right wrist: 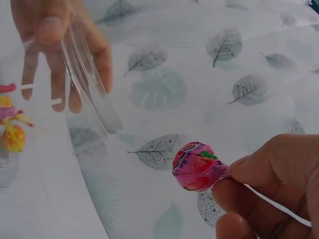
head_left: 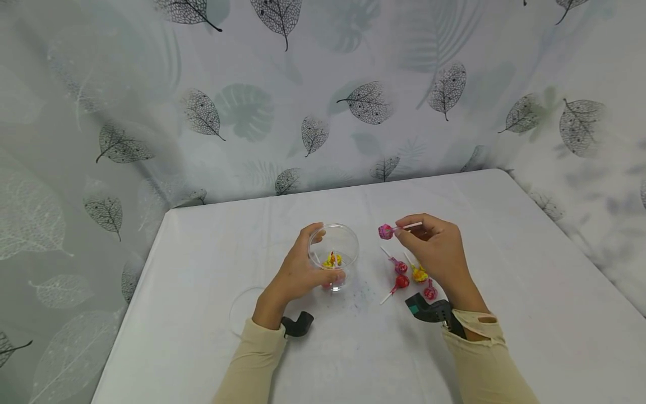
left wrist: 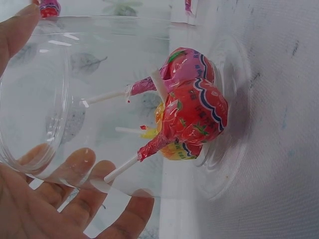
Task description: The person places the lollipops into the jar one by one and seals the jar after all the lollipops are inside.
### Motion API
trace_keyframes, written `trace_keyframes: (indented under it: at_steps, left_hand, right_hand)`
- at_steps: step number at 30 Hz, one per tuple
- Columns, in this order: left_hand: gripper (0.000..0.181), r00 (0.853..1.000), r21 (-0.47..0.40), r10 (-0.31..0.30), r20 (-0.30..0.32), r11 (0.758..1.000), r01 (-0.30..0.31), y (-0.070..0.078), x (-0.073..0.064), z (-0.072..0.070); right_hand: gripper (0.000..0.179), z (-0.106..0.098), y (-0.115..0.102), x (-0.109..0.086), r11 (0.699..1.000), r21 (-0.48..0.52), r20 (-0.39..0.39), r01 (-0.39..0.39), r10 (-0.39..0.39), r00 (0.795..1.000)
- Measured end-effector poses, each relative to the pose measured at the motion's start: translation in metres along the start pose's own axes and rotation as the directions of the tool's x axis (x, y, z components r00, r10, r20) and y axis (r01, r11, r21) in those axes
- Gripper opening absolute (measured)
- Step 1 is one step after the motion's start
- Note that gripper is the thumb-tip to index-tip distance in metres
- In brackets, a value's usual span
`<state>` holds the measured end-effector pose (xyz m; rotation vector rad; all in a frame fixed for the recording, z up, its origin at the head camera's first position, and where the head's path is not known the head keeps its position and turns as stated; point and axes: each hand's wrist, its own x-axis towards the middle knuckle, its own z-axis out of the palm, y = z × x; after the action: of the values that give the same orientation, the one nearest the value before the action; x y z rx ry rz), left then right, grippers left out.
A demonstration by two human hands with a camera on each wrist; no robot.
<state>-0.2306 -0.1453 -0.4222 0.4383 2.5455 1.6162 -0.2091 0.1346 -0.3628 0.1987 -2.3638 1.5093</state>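
My left hand [head_left: 295, 272] grips a clear plastic jar [head_left: 345, 247], fingers and thumb wrapped round its sides near the rim. Inside the jar, wrapped lollipops show in the left wrist view: a red one [left wrist: 197, 112], a pink one [left wrist: 187, 64] and a yellow one [left wrist: 174, 151] partly behind them. Right of the jar, my right hand [head_left: 439, 247] pinches a pink lollipop [head_left: 386, 232] by its stick, just behind the wrapped head. That lollipop [right wrist: 197, 167] points toward the jar, raised over the table.
On the white table [head_left: 504, 252] below my right hand lie several lollipops, among them a red one [head_left: 401, 281] and a yellow one [head_left: 419, 274]. A thin clear round lid [head_left: 233, 314] lies left of my left wrist. Leaf-patterned cloth [head_left: 323, 84] hangs behind.
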Motion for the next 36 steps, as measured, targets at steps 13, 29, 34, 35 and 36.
trace_keyframes:
  at_steps: [13, 29, 34, 35, 36]
  left_hand:
    - [0.109, 1.000, -0.014, -0.012, 0.002, 1.000, 0.012, 0.001, 0.000, 0.000]
    - [0.106, 1.000, -0.007, -0.010, 0.006, 1.000, 0.010, 0.000, 0.000, 0.000]
    - [0.107, 1.000, -0.004, -0.007, 0.006, 1.000, 0.007, 0.001, 0.000, -0.001]
    - [0.107, 1.000, -0.003, -0.008, 0.005, 1.000, 0.008, 0.001, 0.000, -0.001]
    - [0.107, 1.000, -0.003, -0.010, 0.005, 1.000, 0.010, 0.001, 0.000, -0.001]
  right_hand:
    - [0.015, 0.005, -0.005, -0.002, 0.999, 0.024, 0.006, 0.032, -0.033, 0.999]
    - [0.012, 0.013, -0.008, -0.005, 0.997, 0.057, 0.035, 0.049, -0.051, 0.998]
    - [0.014, 0.015, -0.007, -0.005, 0.998, 0.050, 0.038, 0.050, -0.052, 0.998]
    - [0.014, 0.015, -0.007, -0.005, 0.998, 0.045, 0.039, 0.050, -0.052, 0.998]
    - [0.014, 0.016, -0.007, -0.006, 0.998, 0.040, 0.039, 0.049, -0.051, 0.998]
